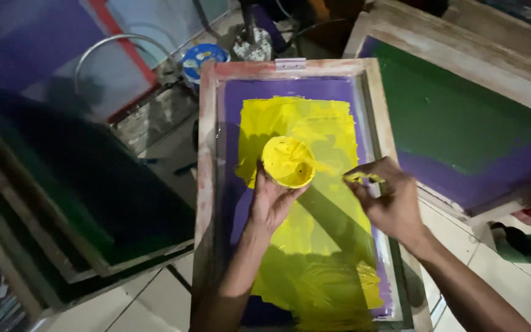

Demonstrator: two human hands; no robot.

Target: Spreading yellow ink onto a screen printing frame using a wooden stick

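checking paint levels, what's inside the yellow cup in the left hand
The yellow cup in the left hand shows walls and bottom coated in yellow paint. How deep the paint lies cannot be judged; the fingers cover its underside.

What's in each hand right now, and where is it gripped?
The left hand holds a small yellow paint cup from below, around its base. The right hand pinches a small paint-smeared tool at one end; its kind cannot be told.
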